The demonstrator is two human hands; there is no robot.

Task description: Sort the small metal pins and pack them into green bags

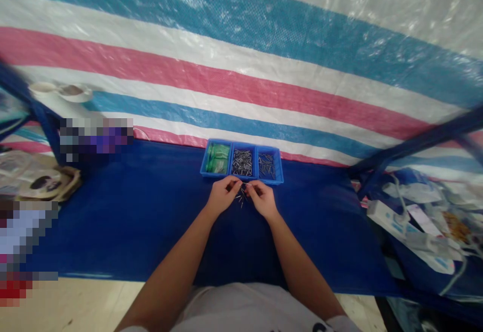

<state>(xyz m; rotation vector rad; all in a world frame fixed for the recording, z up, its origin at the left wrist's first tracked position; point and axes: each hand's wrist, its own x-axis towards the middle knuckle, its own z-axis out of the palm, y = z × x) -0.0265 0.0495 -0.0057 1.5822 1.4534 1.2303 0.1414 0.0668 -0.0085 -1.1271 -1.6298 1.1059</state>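
At the far left of the frame, a crumpled brown bag [68,183] lies open at the edge of the blue surface [151,211]. Above it, in the upper left, two pale rolls [62,95] lean near a dark blue frame post [43,115]; the zone just below them is pixelated and cannot be read.

At centre, a blue tray [279,168] with three compartments rests on the surface, near the striped sheet [241,85]. Its left compartment holds green packets [218,158], the middle one a dense heap of small metal pieces [242,162], the right one a looser scatter of thin metal pieces [267,165].

Directly in front of the tray, the left hand [225,194] and the right hand [262,197] are close together, thumbs and fingers bent inward. A few slim pieces [241,199] show between and just below the fingertips; whether they are gripped or lying on the surface cannot be told. Whether either hand is closed on a piece cannot be told.

At the right of the frame, a white power strip [409,236] lies at a slant, with a pale cable [402,198] and clear plastic bags [415,191] about it. A dark blue bar [411,138] runs diagonally above.
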